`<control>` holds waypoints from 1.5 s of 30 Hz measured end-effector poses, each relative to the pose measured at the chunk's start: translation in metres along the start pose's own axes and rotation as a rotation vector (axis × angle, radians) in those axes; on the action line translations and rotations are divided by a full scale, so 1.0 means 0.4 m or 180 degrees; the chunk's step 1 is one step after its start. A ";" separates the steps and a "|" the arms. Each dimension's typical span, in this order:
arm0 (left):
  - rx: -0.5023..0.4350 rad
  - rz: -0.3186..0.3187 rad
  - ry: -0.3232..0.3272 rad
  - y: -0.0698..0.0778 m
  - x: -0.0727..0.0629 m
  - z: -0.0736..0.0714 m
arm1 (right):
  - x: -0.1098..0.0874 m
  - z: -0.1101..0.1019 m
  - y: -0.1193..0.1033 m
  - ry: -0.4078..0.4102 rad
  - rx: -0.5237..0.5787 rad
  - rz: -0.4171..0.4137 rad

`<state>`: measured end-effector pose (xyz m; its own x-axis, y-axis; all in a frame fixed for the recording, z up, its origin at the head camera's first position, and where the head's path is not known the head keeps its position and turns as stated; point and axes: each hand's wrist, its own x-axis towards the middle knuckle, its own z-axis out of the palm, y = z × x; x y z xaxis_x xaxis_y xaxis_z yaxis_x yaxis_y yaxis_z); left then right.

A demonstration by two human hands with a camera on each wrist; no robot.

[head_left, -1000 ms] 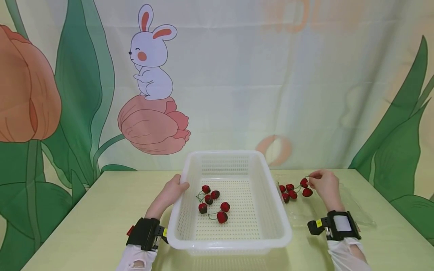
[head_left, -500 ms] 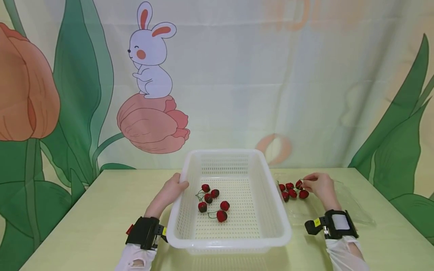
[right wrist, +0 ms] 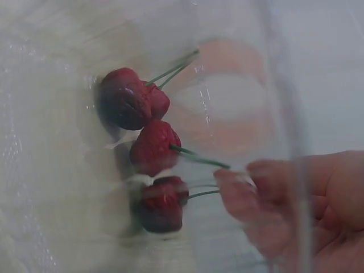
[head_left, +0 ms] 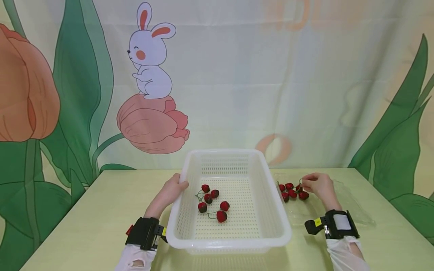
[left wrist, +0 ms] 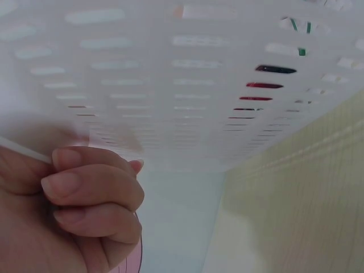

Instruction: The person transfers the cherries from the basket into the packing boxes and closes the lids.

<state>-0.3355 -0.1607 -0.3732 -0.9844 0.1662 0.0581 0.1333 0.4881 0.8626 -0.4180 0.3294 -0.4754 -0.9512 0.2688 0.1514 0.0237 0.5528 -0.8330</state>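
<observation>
In the head view, a big white basket (head_left: 230, 242) sits on the table (head_left: 84, 210). The left hand (head_left: 171, 190) has hold of its side rim, thumb on the inside, maybe to keep it from sliding. Six red cherries (head_left: 221, 216) lie on the basket floor. Just beside the basket is a clear box (head_left: 352, 203), close by so that the trip across is short, I think. More cherries (head_left: 292, 193) are bunched at the box end near the basket. The right hand (head_left: 318, 185) is there, its fingertips together on a green stem

In the left wrist view, the left hand's fingers are curled tight under the rim, with no gap to see. Bits of red show through the basket's slots

In the right wrist view, we look through clear plastic. The right hand's thumb and finger are nearly closed and seem to pinch a thin stem, likely because stems are easy to grab and the fruit won't get squashed. I can't tell if the pinched fruit touches the floor of the box

A second ago the right hand was farther from the basket, with two cherries by its fingertips. Now those two are lower and right up against the bunch. The left hand and the six cherries in the basket look the same
</observation>
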 end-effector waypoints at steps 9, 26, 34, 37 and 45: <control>-0.0023 0.0002 0.0009 -0.004 0.001 0.001 | 0.014 -0.004 0.014 0.0208 -0.0194 -0.0103; 0.0015 0.0011 0.0006 -0.007 0.000 0.004 | 0.030 0.001 0.023 0.0310 -0.0202 -0.0227; 0.0029 0.0029 0.0019 -0.004 0.001 0.003 | 0.037 -0.005 0.018 0.0338 -0.0173 -0.0295; 0.0014 0.0039 0.0022 -0.003 0.001 0.002 | 0.042 -0.008 0.015 0.0356 -0.0133 -0.0392; -0.0066 0.0058 -0.0003 -0.002 -0.001 0.001 | 0.061 -0.010 0.014 0.0426 -0.0051 -0.0577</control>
<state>-0.3352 -0.1609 -0.3742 -0.9817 0.1757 0.0734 0.1488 0.4672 0.8716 -0.4398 0.3422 -0.4741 -0.8911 0.2657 0.3679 -0.1379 0.6138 -0.7773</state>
